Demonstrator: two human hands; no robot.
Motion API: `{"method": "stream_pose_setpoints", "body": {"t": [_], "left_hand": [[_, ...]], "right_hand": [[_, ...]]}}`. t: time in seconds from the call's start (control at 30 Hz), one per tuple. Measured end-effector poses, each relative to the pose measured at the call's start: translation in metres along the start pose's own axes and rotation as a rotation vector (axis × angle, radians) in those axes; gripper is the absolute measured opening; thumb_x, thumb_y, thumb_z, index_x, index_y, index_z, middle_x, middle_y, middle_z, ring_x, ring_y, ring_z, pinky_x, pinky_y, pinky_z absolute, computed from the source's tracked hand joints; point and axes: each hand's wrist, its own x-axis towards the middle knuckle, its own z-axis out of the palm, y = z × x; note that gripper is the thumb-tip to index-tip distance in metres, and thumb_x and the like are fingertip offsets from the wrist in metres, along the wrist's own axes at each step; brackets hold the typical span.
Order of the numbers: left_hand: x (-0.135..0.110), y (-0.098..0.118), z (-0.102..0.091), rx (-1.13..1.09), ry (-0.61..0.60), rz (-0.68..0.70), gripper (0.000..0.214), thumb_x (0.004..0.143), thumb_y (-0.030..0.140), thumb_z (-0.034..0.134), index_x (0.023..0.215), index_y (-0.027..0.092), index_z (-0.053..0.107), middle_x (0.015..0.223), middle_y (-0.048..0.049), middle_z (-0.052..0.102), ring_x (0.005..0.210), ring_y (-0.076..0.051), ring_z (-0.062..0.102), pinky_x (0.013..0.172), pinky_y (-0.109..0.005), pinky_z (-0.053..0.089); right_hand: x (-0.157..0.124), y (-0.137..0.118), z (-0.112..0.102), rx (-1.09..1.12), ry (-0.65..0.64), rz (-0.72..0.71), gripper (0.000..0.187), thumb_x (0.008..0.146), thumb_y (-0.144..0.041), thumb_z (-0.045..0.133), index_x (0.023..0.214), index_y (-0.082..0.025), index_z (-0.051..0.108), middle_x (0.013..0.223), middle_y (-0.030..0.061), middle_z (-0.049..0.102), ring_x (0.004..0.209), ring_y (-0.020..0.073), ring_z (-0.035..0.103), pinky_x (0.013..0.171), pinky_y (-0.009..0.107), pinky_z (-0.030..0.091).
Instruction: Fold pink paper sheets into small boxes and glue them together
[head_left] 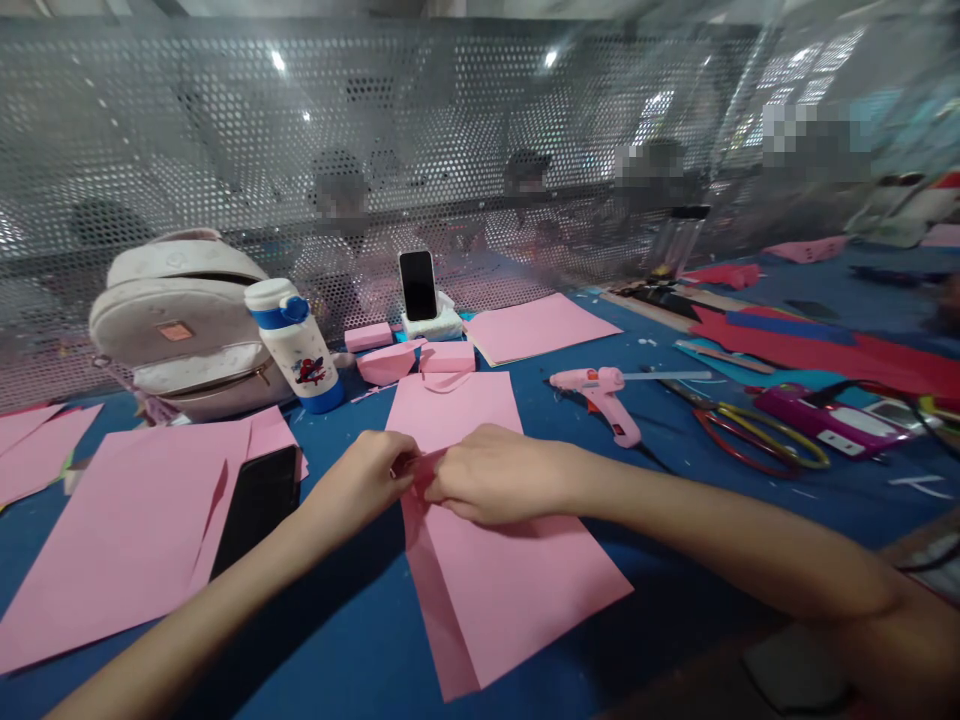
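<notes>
A long sheet of pink paper [525, 600] lies in front of me, its left side creased into a narrow raised strip. Near the middle of that crease, my left hand [371, 468] is closed with curled fingers gripping the paper's edge. My right hand [499, 475] bends over the sheet from the right, its fingers pinching the same folded strip close to the left hand. Both hands partly hide the fold between them. Just beyond the sheet's far end sit small folded pink paper pieces [448, 357].
A pink glue gun [600, 390], scissors [765, 440] and a purple power strip [832, 425] lie on the right. Pink sheets [127, 510], a black phone [259, 500], a bottle [296, 345] and a white backpack [180, 320] occupy the left. A perforated metal screen [450, 130] bounds the blue table's back.
</notes>
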Motion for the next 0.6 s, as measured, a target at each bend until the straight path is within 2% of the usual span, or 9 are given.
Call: {"method": "stream_pose_setpoints", "body": {"t": [0.13,0.33,0.43,0.6], "left_hand": [[0.0,-0.002,0.001,-0.006,0.002,0.014,0.019,0.077,0.008,0.053,0.078,0.014,0.07,0.074,-0.0053,0.072,0.066,-0.014,0.061,0.059,-0.021,0.039],[0.002,-0.003,0.002,-0.008,-0.005,0.004,0.021,0.075,0.005,0.052,0.079,0.014,0.071,0.077,-0.0059,0.072,0.066,-0.015,0.061,0.059,-0.023,0.038],[0.002,-0.003,0.002,-0.01,-0.01,0.001,0.02,0.078,0.007,0.052,0.079,0.014,0.071,0.078,-0.0063,0.073,0.067,-0.015,0.062,0.06,-0.023,0.038],[0.0,-0.002,0.001,-0.008,-0.005,-0.001,0.017,0.082,0.013,0.053,0.08,0.013,0.071,0.077,-0.007,0.072,0.067,-0.016,0.061,0.06,-0.024,0.038]], "right_hand": [[-0.001,0.004,-0.001,-0.004,0.065,0.04,0.027,0.095,-0.017,0.046,0.104,-0.016,0.071,0.1,0.0094,0.074,0.084,0.0225,0.067,0.058,0.03,0.031],[0.005,0.005,0.009,0.026,-0.005,-0.023,0.025,0.095,-0.014,0.047,0.103,-0.019,0.071,0.102,0.0053,0.074,0.084,0.0191,0.066,0.054,0.028,0.026],[0.001,0.011,0.005,0.036,-0.012,-0.038,0.027,0.096,-0.017,0.046,0.104,-0.022,0.071,0.1,0.0035,0.075,0.083,0.0187,0.066,0.054,0.028,0.026],[-0.012,0.02,-0.013,-0.057,0.0,0.122,0.028,0.094,-0.018,0.046,0.103,-0.017,0.074,0.095,0.0099,0.075,0.082,0.0217,0.066,0.057,0.029,0.027]]}}
